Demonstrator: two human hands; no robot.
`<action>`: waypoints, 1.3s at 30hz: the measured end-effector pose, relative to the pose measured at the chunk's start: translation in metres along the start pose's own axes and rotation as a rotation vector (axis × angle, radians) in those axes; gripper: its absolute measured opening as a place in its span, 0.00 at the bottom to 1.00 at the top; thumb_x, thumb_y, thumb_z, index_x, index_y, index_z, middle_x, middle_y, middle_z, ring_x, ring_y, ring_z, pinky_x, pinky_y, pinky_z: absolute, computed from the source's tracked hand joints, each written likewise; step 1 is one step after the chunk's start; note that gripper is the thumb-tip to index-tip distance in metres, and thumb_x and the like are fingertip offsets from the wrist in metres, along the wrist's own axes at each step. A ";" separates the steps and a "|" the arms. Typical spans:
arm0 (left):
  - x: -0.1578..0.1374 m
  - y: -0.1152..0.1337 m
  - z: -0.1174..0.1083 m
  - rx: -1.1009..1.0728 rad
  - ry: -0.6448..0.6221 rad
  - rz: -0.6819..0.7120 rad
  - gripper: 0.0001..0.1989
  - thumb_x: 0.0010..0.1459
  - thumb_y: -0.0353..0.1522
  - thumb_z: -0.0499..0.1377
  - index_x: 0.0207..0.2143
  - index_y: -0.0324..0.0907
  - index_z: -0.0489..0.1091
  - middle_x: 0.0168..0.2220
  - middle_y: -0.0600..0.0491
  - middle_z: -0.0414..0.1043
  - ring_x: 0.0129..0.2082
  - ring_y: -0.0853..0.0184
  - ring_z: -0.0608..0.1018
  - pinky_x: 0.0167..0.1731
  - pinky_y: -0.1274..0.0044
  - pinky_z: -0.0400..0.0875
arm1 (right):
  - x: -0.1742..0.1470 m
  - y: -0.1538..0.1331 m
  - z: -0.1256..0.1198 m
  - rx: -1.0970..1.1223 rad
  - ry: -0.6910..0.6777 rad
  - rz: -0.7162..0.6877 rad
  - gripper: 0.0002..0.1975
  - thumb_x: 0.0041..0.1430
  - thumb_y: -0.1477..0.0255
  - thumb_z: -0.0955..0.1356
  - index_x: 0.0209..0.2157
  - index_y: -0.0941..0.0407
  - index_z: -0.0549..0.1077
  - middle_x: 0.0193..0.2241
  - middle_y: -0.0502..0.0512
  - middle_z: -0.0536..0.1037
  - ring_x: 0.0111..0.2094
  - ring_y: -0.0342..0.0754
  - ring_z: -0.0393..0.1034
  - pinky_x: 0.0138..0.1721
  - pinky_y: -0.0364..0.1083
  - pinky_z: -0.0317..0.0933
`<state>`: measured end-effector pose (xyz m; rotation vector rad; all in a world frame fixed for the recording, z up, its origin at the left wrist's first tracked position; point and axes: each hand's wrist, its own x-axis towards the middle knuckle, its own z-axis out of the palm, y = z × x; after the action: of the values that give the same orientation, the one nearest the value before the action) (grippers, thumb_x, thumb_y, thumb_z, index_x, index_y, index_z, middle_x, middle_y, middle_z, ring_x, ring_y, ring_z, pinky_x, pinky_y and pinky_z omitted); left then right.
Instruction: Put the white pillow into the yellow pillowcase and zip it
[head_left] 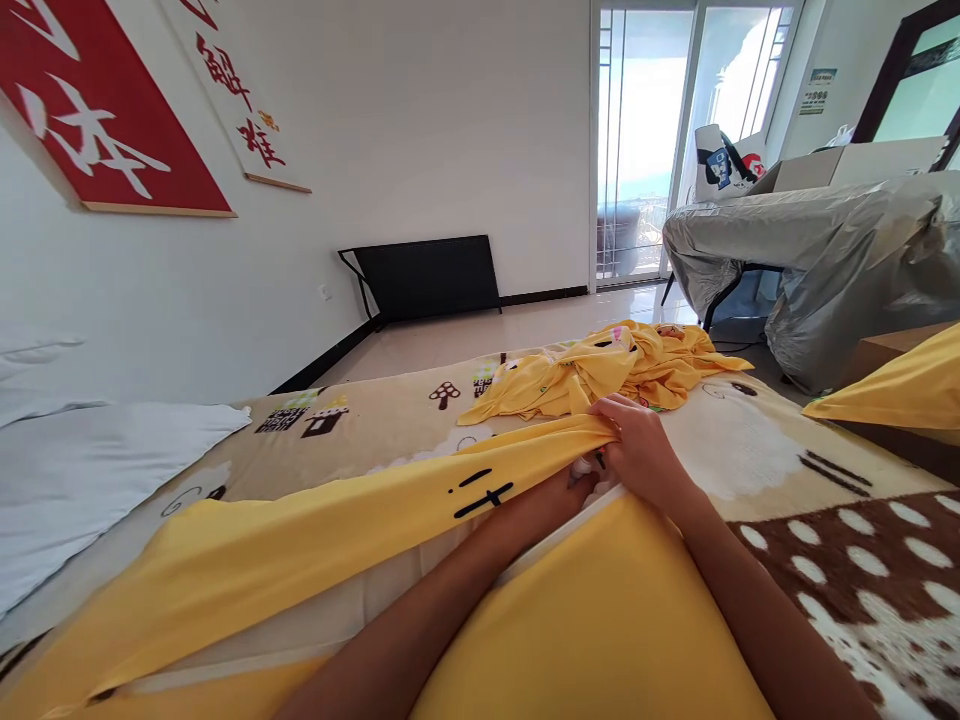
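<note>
A yellow pillowcase (315, 540) lies across the bed in front of me, with a white pillow (322, 615) partly inside it. My left hand (559, 495) reaches into the case's opening, mostly hidden under the yellow fabric. My right hand (641, 450) pinches the edge of the opening from above, fingers closed on the cloth. A crumpled yellow sheet (600, 375) lies just beyond both hands.
The patterned beige and brown blanket (825, 540) covers the bed. A white pillow (82, 480) lies at the left. Another yellow pillow (900, 390) sits at the right edge. A grey-covered table (825, 250) and a black folded frame (427, 278) stand on the floor beyond.
</note>
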<state>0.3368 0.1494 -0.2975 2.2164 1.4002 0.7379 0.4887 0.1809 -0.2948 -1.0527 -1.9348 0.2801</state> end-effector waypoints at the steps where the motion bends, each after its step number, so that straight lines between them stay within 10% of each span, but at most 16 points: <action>1: 0.000 -0.001 0.000 0.008 -0.014 -0.004 0.20 0.59 0.39 0.50 0.54 0.48 0.64 0.56 0.52 0.66 0.61 0.59 0.59 0.63 0.63 0.47 | 0.000 0.000 0.001 0.047 0.014 0.011 0.16 0.35 0.83 0.59 0.28 0.56 0.70 0.29 0.52 0.72 0.31 0.45 0.63 0.33 0.41 0.53; 9: 0.005 -0.010 0.003 0.067 0.000 0.057 0.21 0.58 0.37 0.52 0.54 0.44 0.63 0.55 0.49 0.66 0.60 0.57 0.61 0.62 0.63 0.50 | 0.005 0.010 0.016 0.486 -0.024 0.104 0.12 0.38 0.79 0.58 0.28 0.56 0.65 0.24 0.46 0.68 0.26 0.42 0.60 0.27 0.40 0.53; 19: -0.008 -0.012 -0.003 -0.123 0.053 -0.047 0.19 0.58 0.36 0.49 0.51 0.45 0.66 0.49 0.52 0.71 0.56 0.59 0.66 0.59 0.67 0.53 | 0.010 0.019 0.012 0.344 -0.101 0.133 0.14 0.37 0.79 0.61 0.28 0.57 0.72 0.25 0.48 0.73 0.29 0.45 0.65 0.30 0.42 0.57; 29: -0.009 0.000 -0.010 0.107 -0.313 0.149 0.12 0.59 0.33 0.46 0.30 0.42 0.67 0.26 0.56 0.68 0.27 0.69 0.69 0.31 0.78 0.64 | 0.009 0.012 0.003 0.468 -0.112 0.111 0.10 0.37 0.78 0.62 0.26 0.58 0.71 0.24 0.47 0.70 0.28 0.43 0.62 0.29 0.40 0.56; 39: -0.010 -0.001 0.002 -0.031 0.049 0.143 0.20 0.62 0.37 0.45 0.53 0.43 0.65 0.53 0.51 0.69 0.58 0.63 0.65 0.60 0.71 0.54 | 0.009 0.007 0.000 0.569 -0.202 0.154 0.03 0.40 0.76 0.63 0.22 0.57 0.67 0.22 0.46 0.68 0.26 0.41 0.59 0.28 0.39 0.55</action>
<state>0.3339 0.1407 -0.3021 2.3075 1.2535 0.8617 0.4909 0.1920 -0.2935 -0.8082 -1.7835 0.9916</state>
